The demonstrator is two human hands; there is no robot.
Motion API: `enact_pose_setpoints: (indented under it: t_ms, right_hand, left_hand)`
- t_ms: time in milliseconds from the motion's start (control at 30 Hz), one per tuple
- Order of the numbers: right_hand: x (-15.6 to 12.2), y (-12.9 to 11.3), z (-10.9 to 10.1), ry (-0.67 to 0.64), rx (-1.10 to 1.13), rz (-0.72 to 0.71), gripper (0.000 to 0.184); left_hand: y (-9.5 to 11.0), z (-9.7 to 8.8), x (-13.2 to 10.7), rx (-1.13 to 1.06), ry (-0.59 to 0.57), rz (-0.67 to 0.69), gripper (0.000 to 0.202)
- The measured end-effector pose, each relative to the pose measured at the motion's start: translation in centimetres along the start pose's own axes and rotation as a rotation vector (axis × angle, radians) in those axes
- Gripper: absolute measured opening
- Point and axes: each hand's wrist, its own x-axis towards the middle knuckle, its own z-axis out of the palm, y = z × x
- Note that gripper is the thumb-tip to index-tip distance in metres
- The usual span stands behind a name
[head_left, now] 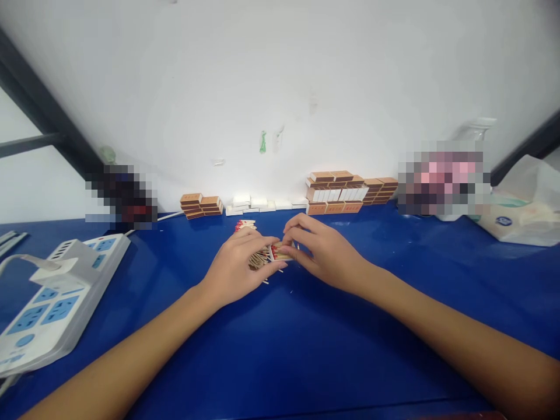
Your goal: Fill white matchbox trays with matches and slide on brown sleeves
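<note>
Between my two hands is a small white matchbox tray [272, 253] with red-tipped matches [278, 251] lying in it. My left hand [236, 265] is closed around the tray's left end, thumb at the near side and fingers at the far side. My right hand [326, 251] is closed in a pinch over the tray's right part, its fingertips on the matches there. Loose matchsticks [259, 260] lie in a heap under my left palm, partly hidden by it. More red-tipped matches [245, 225] show just beyond my left hand.
Along the wall stand stacked brown matchboxes [201, 205], white trays [249, 203] and a larger matchbox stack [335, 195]. A power strip [61, 303] with a plugged-in cable lies left on the blue table [280, 356]. A tissue pack [516, 219] sits at the right.
</note>
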Motion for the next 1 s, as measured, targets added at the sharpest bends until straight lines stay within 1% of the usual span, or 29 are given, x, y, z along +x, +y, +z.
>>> enact_pose_setpoints:
  t_ms: [100, 233, 333, 400, 467, 500, 533, 600, 667, 733, 833, 900, 967, 1000]
  right_hand:
    - [0.0, 0.2, 0.0, 0.009, 0.008, -0.014, 0.015]
    - [-0.1, 0.4, 0.0, 0.004, 0.019, -0.081, 0.02]
    - [-0.1, 0.5, -0.2, 0.041, -0.002, -0.111, 0.022]
    - [0.1, 0.7, -0.4, 0.094, -0.012, -0.08, 0.021]
    - [0.3, 1.1, -0.7, 0.134, -0.036, 0.008, 0.02]
    - [0.4, 1.3, -0.9, 0.12, -0.048, 0.061, 0.019]
    - [0.5, 1.6, -1.0, 0.08, -0.057, 0.115, 0.018]
    - [0.5, 2.1, -1.2, -0.049, -0.06, 0.212, 0.017]
    - [0.5, 2.3, -1.2, -0.162, -0.075, 0.286, 0.016]
    - [0.3, 2.3, -1.0, -0.223, -0.134, 0.372, 0.021]
    - [-0.1, 2.2, -0.6, -0.27, -0.201, 0.503, 0.029]
    - [-0.3, 2.3, -0.4, -0.281, -0.174, 0.53, 0.024]
    - [-0.3, 2.4, -0.4, -0.298, -0.125, 0.516, 0.016]
    - [-0.3, 2.5, -0.5, -0.301, -0.108, 0.502, 0.016]
  left_hand:
    - [-0.2, 0.0, 0.0, 0.0, 0.01, 0.004, 0.035]
    - [-0.3, -0.1, -0.1, -0.001, 0.024, -0.029, 0.033]
    - [-0.3, -0.1, 0.1, 0.004, 0.027, -0.046, 0.032]
    - [-0.3, -0.2, 0.1, 0.021, 0.047, -0.06, 0.034]
    - [-0.5, -0.3, 0.1, 0.065, 0.088, -0.095, 0.036]
    - [-0.7, -0.4, 0.1, 0.095, 0.117, -0.122, 0.036]
    - [-0.9, -0.5, 0.1, 0.125, 0.145, -0.154, 0.036]
    - [-1.2, -0.6, 0.1, 0.173, 0.187, -0.215, 0.034]
    - [-1.4, -0.6, 0.2, 0.197, 0.2, -0.247, 0.032]
    - [-1.3, -0.6, 0.2, 0.205, 0.193, -0.243, 0.031]
    - [-1.0, -0.5, 0.3, 0.2, 0.178, -0.209, 0.034]
    - [-1.0, -0.4, 0.2, 0.196, 0.177, -0.19, 0.036]
    - [-1.1, -0.3, 0.1, 0.194, 0.175, -0.18, 0.036]
    - [-1.2, -0.3, 0.1, 0.194, 0.171, -0.177, 0.036]
